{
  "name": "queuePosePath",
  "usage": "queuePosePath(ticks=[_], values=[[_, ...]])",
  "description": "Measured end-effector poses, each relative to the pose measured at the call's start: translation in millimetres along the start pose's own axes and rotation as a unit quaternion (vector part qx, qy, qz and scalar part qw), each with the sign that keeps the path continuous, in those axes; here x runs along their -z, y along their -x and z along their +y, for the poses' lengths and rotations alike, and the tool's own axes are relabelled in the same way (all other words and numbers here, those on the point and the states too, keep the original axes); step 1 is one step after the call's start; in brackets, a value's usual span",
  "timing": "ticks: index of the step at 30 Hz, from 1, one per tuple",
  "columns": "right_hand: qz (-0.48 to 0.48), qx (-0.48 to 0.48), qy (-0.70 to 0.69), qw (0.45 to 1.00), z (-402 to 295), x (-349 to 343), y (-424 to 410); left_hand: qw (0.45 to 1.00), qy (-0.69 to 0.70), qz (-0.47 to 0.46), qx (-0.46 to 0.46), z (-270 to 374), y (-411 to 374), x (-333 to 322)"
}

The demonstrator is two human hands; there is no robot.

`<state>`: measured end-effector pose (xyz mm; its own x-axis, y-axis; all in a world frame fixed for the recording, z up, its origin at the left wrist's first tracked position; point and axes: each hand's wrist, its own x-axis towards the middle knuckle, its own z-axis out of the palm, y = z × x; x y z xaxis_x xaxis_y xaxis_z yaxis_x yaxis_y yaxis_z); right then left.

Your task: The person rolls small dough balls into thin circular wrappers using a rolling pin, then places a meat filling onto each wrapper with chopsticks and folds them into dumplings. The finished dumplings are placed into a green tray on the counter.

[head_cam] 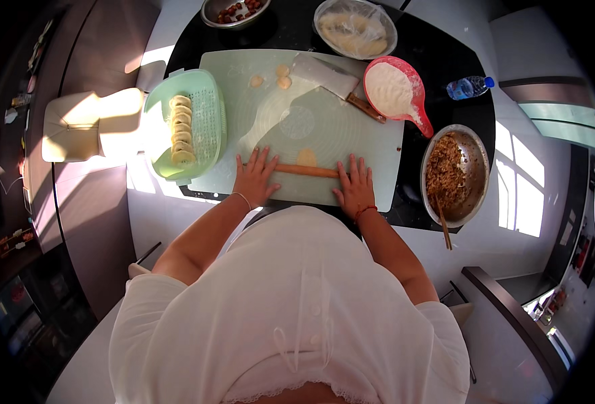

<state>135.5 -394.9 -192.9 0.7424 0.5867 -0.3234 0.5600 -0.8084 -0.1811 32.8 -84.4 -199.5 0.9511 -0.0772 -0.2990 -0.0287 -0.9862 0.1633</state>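
A wooden rolling pin (307, 171) lies crosswise on a pale green silicone mat (337, 136) before me. My left hand (253, 174) holds down its left end, fingers spread forward over it. At the other end my right hand (355, 184) does the same, its palm covering the tip. Just beyond the pin's middle is a flattened dough round (306, 157), its near edge touching or under the pin. Farther up the mat sit several small dough pieces (283, 82). A cleaver (323, 76) with a wooden handle lies beside them, its handle towards the red scoop of flour (391, 88).
At left, a green draining basket (211, 126) holds a row of dumplings (181, 129). A metal bowl of filling (480, 177) with chopsticks (444, 224) stands at right, near a water bottle (466, 88). Behind are a plastic-covered dough bowl (355, 30) and a bowl of red dates (215, 20).
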Motion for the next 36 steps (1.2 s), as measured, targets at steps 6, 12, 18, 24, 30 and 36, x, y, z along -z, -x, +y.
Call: queuePosePath(ticks=[6, 12, 18, 24, 30, 36], values=[[0.063, -0.053, 0.029, 0.996, 15, 7, -66, 0.995, -0.006, 0.053, 0.08, -7, -70, 21], [0.044, -0.032, 0.015, 0.998, 12, 8, -52, 0.998, 0.018, 0.03, 0.06, -4, -48, 10], [-0.013, 0.022, -0.002, 1.0, 8, -8, 9, 1.0, 0.001, -0.02, -0.003, 7, 6, 3], [0.075, -0.065, 0.024, 0.995, 19, 14, -80, 0.991, 0.027, 0.073, 0.111, -7, -82, 20], [0.02, -0.036, 0.017, 0.999, 13, 8, -49, 0.997, 0.036, 0.03, 0.066, -3, -53, 14], [-0.038, 0.016, 0.003, 0.999, 3, -1, 11, 1.0, 0.025, 0.002, -0.008, 3, 7, -2]])
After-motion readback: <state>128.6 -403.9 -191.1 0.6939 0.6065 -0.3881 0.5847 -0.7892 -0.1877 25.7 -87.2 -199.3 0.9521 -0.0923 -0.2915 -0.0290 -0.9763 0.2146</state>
